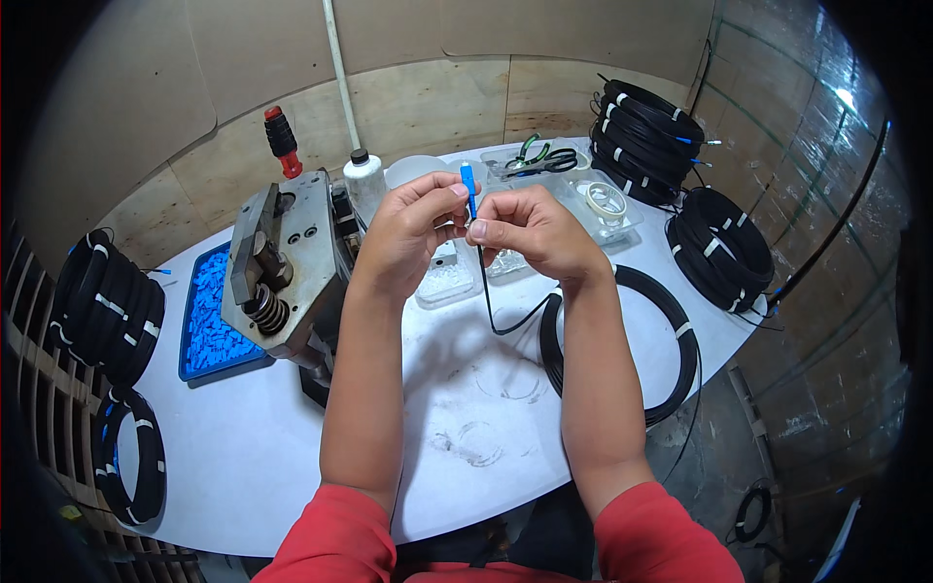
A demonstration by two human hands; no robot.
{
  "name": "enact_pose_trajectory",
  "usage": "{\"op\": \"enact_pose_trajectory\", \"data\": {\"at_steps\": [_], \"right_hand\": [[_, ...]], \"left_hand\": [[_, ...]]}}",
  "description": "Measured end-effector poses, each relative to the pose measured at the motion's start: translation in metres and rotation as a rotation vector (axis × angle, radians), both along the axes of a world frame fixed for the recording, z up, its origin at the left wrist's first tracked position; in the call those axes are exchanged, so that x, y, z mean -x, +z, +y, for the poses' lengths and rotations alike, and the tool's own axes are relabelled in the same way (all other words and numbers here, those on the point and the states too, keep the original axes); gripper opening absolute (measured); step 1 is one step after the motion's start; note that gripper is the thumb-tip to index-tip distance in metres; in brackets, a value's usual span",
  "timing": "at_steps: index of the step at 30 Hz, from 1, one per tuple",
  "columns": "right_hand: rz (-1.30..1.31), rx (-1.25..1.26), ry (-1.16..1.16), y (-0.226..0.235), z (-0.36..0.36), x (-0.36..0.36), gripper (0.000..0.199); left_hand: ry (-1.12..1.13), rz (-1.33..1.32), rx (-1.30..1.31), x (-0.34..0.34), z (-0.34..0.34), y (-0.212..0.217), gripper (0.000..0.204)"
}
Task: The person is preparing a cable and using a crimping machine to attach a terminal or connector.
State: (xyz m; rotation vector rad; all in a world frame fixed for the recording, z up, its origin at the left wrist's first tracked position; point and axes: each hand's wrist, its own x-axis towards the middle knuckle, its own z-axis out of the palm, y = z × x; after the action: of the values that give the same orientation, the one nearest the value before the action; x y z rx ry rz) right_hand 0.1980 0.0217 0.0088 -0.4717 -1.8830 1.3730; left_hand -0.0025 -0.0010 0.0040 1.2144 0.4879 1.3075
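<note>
A blue fibre-optic connector (468,179) with a pale tip stands upright between my hands above the table. My left hand (408,228) is closed, its thumb and fingers pinching at the connector's side. Just below, my right hand (540,235) pinches the black cable (486,291) where it meets the connector's blue tail; the fingertips partly hide that joint. From there the cable hangs down, bends, and runs right to a black cable coil (690,355) lying on the table under my right forearm.
Left of my arms stands a metal press (301,262) with a red-and-black handle, beside a blue tray (228,369) of small blue parts. Behind my hands are a white bottle (364,178), clear containers and scissors (549,162). Stacked coils (646,141) line the right; more coils (107,306) stand left.
</note>
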Motion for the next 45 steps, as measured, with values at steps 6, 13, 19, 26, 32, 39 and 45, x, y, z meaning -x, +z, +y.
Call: {"op": "enact_pose_trajectory", "data": {"at_steps": [6, 13, 19, 26, 32, 39, 45], "right_hand": [[-0.010, 0.027, 0.021, 0.000, -0.001, -0.001, 0.024], [-0.039, 0.014, -0.008, 0.002, -0.004, -0.002, 0.025], [-0.096, -0.041, -0.074, 0.006, -0.007, -0.002, 0.020], [-0.070, -0.091, -0.063, 0.007, -0.008, -0.001, 0.017], [-0.047, -0.108, -0.071, 0.004, -0.005, -0.002, 0.017], [-0.003, -0.065, -0.101, 0.003, -0.006, 0.000, 0.012], [-0.010, -0.074, -0.106, 0.006, -0.007, -0.001, 0.012]], "left_hand": [[0.045, -0.060, -0.002, -0.006, -0.001, -0.001, 0.013], [0.090, -0.058, -0.044, -0.009, -0.002, -0.002, 0.011], [0.142, -0.050, -0.047, -0.010, -0.005, 0.000, 0.011], [0.124, -0.040, -0.038, -0.009, -0.004, 0.001, 0.012], [0.105, -0.026, -0.039, -0.009, -0.005, 0.001, 0.012], [0.130, -0.070, -0.057, -0.010, -0.004, 0.001, 0.011], [0.135, -0.060, -0.059, -0.009, -0.003, 0.000, 0.011]]}}
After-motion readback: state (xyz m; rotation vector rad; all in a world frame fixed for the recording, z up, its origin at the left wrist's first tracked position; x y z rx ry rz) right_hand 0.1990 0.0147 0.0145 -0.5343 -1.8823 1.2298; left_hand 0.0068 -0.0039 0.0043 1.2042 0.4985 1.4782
